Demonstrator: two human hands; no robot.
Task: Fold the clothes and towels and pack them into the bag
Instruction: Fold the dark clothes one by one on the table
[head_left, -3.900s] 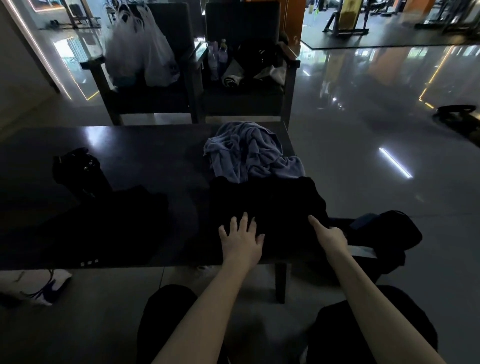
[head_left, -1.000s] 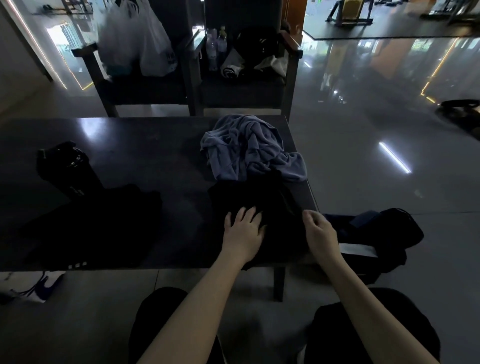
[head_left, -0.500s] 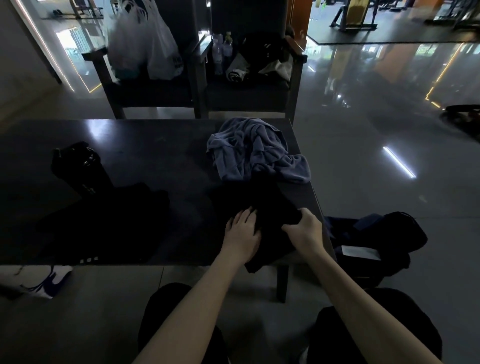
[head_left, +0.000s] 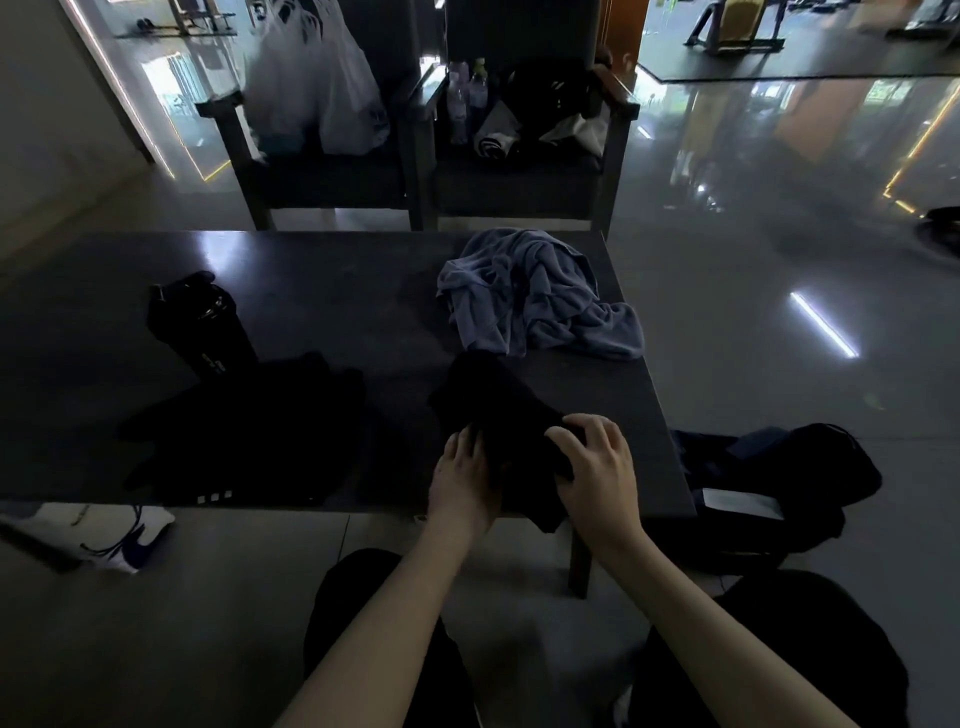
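A black garment (head_left: 493, 410), folded into a narrow bundle, lies at the near right of the dark table (head_left: 322, 312). My left hand (head_left: 460, 480) grips its near left edge, fingertips tucked under the cloth. My right hand (head_left: 597, 462) curls over its right side and holds it. Behind it lies a crumpled blue-grey towel (head_left: 535, 296). Another black garment (head_left: 244, 431) is spread out on the near left of the table. A dark bag (head_left: 779, 483) sits open on the floor to the right of the table.
A black bottle (head_left: 195, 322) stands on the table's left. Two dark chairs (head_left: 519, 171) behind the table hold white plastic bags (head_left: 317, 83), water bottles and clothes. A white shoe (head_left: 130, 540) lies on the floor at the near left. Glossy floor stretches to the right.
The black garment went from a wide spread to a narrow folded bundle. My right hand moved in from the table's right edge onto it, and both hands now hold it.
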